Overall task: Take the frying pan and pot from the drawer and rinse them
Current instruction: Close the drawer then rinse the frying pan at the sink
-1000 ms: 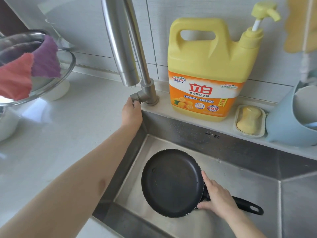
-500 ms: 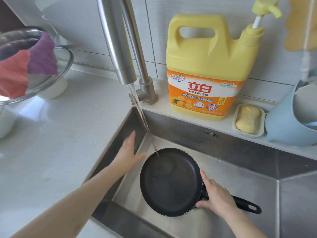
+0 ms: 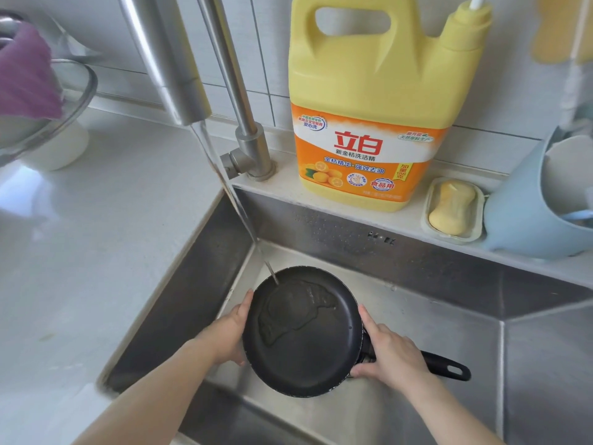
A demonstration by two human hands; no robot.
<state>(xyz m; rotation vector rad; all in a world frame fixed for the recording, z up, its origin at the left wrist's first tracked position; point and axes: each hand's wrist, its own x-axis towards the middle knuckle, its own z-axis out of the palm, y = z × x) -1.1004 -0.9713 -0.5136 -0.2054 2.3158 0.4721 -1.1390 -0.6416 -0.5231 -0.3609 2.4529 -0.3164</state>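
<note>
Frying pan (image 3: 305, 332) low in sink (image 3: 417, 268), middle of frame, water from tap (image 3: 167, 59) landing near far rim. Left hand (image 3: 224, 335) cups left rim; right hand (image 3: 391, 358) grips handle base.

Risk: tilted pan spills water over bench (image 3: 96, 236); wet rim may slip.

Hidden: pot not seen; left fingers under pan.

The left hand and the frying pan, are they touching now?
Touching. The head view shows the left hand pressed against the left rim of the frying pan, no gap between them.
</note>
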